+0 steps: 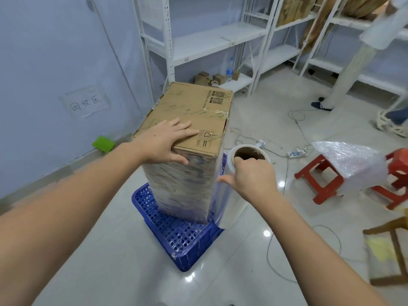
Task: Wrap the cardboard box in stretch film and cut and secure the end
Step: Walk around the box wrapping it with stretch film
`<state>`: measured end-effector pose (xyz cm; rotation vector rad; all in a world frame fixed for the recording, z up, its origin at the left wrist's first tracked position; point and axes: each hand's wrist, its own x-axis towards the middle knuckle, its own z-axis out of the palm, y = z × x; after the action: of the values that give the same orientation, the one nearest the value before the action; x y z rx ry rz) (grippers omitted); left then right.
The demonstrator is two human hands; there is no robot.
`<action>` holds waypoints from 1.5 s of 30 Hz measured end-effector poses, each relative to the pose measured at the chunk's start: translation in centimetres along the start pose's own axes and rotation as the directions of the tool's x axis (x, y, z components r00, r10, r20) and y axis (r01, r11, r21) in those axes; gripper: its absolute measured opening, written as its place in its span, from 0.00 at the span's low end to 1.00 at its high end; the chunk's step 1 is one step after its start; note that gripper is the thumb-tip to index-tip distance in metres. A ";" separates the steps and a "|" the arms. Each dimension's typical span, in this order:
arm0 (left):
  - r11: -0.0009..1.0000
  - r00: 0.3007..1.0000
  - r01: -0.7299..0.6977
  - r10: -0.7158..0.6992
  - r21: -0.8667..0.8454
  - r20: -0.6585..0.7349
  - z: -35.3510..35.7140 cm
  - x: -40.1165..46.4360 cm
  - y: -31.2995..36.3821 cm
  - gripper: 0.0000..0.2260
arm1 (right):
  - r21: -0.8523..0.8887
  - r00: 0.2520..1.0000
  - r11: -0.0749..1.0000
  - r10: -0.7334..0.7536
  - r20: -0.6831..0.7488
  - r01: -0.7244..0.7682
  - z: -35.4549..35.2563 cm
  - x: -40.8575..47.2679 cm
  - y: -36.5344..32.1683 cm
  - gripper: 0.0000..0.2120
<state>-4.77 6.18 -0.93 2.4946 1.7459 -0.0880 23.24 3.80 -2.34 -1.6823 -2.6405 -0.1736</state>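
Observation:
A tall cardboard box (192,111) stands upright on a blue perforated plastic crate (183,237). Clear stretch film covers its near side and runs off its right edge. My left hand (167,140) lies flat on the near end of the box top, fingers straight, thumb down over the front edge. My right hand (251,175) grips the stretch film roll (248,154) just right of the box, fingers hooked into its brown cardboard core. The roll hangs upright and a sheet of film (223,202) stretches from it to the box.
Red plastic stools (320,180) with a bubble wrap bag (351,164) stand at right. Cables and a power strip (297,153) lie on the tiled floor. White shelving (212,40) is behind the box. Another person's legs (344,74) stand at the far right. A wooden stool (390,250) is at the right edge.

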 end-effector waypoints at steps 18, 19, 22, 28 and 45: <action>0.989 0.984 -0.086 0.103 0.119 -0.145 2.8 0.5 -1.2 0.41 | 0.147 0.916 0.933 -0.352 0.193 0.327 -3.7 -5.7 -5.8 0.11; 0.989 0.984 -0.082 0.100 0.122 -0.145 2.8 0.4 -1.2 0.41 | 0.156 0.905 0.921 -0.383 0.183 0.358 -3.6 -5.7 -6.4 0.11; 0.990 0.986 -0.076 0.092 0.118 -0.138 2.6 0.2 -1.1 0.42 | 0.168 0.880 0.891 -0.448 0.159 0.423 -3.3 -5.5 -8.0 0.08; 0.992 0.987 -0.060 0.075 0.112 -0.140 2.5 0.0 -0.9 0.42 | 0.067 0.904 0.908 -0.419 0.084 0.414 -2.5 -5.7 -9.3 0.10; 0.910 0.937 -0.347 0.346 0.225 0.044 -0.1 -1.4 -10.3 0.45 | 0.027 0.990 0.999 -0.049 0.129 0.046 -3.2 -6.1 -13.7 0.21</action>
<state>-14.90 8.38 -1.12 2.9263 1.3274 -0.2811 13.25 -7.74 -0.77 -1.6789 -2.7646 -0.0339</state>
